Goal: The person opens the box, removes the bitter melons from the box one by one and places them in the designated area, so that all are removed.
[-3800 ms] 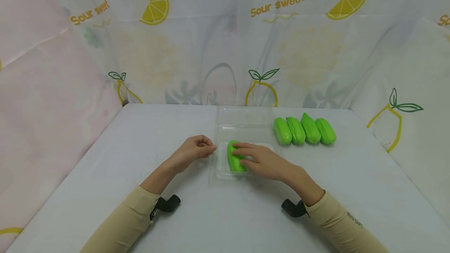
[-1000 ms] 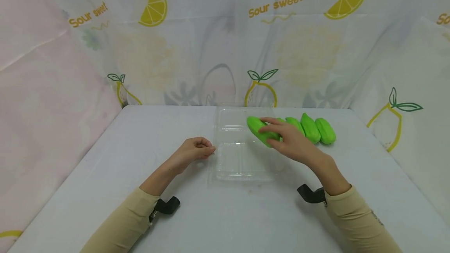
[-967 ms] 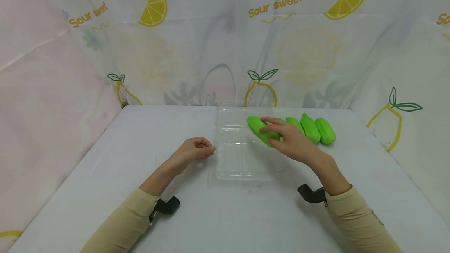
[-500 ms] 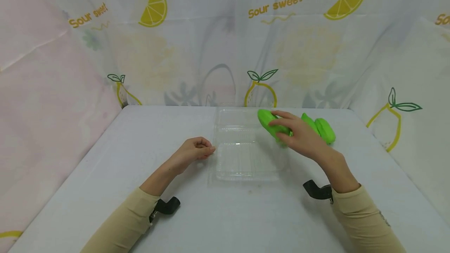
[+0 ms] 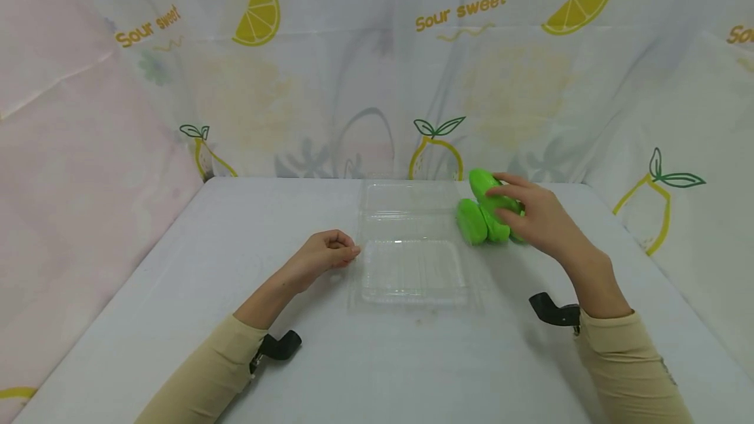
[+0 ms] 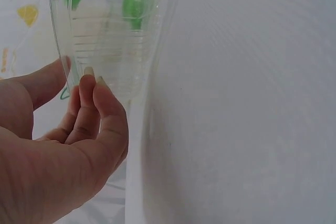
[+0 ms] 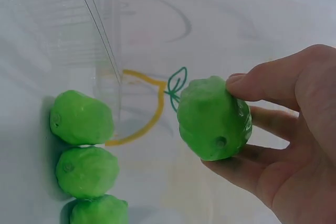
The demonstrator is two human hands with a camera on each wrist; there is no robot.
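Observation:
In the head view my right hand [image 5: 538, 214] holds a bright green, oblong, lumpy fruit [image 5: 485, 187] above other fruits of the same kind. The right wrist view shows the thumb and fingers gripping the held fruit [image 7: 212, 121] around its sides, a small dark stem spot facing the camera. Below it lie more green fruits [image 7: 86, 171] in a row, partly hidden by my right hand in the head view. My left hand [image 5: 326, 257] pinches the left rim of a clear plastic clamshell container [image 5: 412, 293], whose lid [image 5: 409, 196] lies folded back. The left wrist view shows fingertips at the container's edge [image 6: 73, 77].
A white-covered table [image 5: 247, 214] carries everything. Behind it hangs a pale curtain [image 5: 330, 84] with lemon prints. The row of green fruits [image 5: 473, 222] lies just right of the container. Black wrist mounts [image 5: 281, 345] stick out under both sleeves.
Earlier the green fruit lay in the container under my right hand; since then it has been lifted out and carried right, over the row. My left hand stays at the rim.

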